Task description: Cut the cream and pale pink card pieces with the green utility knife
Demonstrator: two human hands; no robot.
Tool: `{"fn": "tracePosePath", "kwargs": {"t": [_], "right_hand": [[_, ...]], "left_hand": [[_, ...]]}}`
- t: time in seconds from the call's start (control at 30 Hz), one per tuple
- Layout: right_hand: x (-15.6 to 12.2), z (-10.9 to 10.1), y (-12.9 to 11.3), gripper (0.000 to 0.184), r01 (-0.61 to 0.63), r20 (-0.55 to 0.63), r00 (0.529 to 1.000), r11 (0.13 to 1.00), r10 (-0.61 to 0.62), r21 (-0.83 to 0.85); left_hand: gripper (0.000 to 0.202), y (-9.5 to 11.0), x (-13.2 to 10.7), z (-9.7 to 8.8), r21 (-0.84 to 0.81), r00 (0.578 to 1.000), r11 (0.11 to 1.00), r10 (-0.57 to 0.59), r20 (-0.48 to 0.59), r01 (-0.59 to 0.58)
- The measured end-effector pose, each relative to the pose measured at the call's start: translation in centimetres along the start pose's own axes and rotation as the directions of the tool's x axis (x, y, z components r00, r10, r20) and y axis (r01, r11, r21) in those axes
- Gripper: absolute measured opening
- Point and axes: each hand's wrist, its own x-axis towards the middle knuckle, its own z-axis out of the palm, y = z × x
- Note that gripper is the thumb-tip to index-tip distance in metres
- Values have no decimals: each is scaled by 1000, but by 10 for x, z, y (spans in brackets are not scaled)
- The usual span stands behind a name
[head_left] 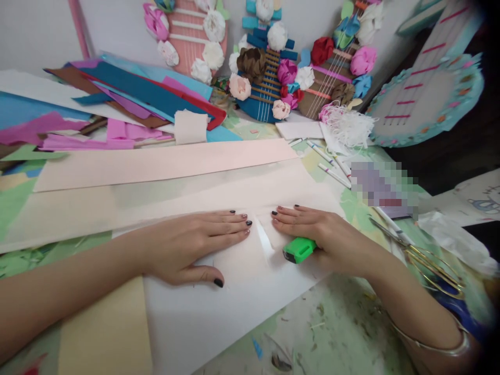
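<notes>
My left hand point(195, 242) lies flat, fingers stretched and thumb apart, on a pale pink sheet point(242, 263) that rests on a larger white sheet point(187, 323). Opposite it, my right hand point(312, 226) presses down with its fingers extended. A green box cutter point(300, 250) is tucked under that palm, its dark end pointing left; no blade shows. Between the fingertips of both hands, a narrow wedge-shaped gap point(265, 239) in the pink sheet shows white underneath.
Behind my hands lies a long pink strip point(167, 165). Coloured crepe paper point(148, 94) is piled at back left. Decorated paper instruments point(265, 78) lean against the wall. Markers point(334, 175), gold-handled scissors point(425, 258) and a crumpled plastic bag point(457, 242) are on the right.
</notes>
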Motion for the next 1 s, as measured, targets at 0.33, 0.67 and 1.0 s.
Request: {"fn": "tracePosePath", "kwargs": {"t": [0.33, 0.67, 1.0], "right_hand": [[2, 7, -10, 72, -44, -118, 992, 992, 31, -114], [5, 8, -1, 75, -106, -77, 992, 992, 101, -62], [4, 4, 3, 76, -99, -46, 994, 993, 96, -66]], "left_hand": [[83, 1, -1, 8, 139, 996, 990, -25, -82, 37], [69, -1, -5, 4, 61, 998, 997, -50, -22, 52], [69, -2, -5, 4, 8, 998, 999, -31, -62, 31]]}}
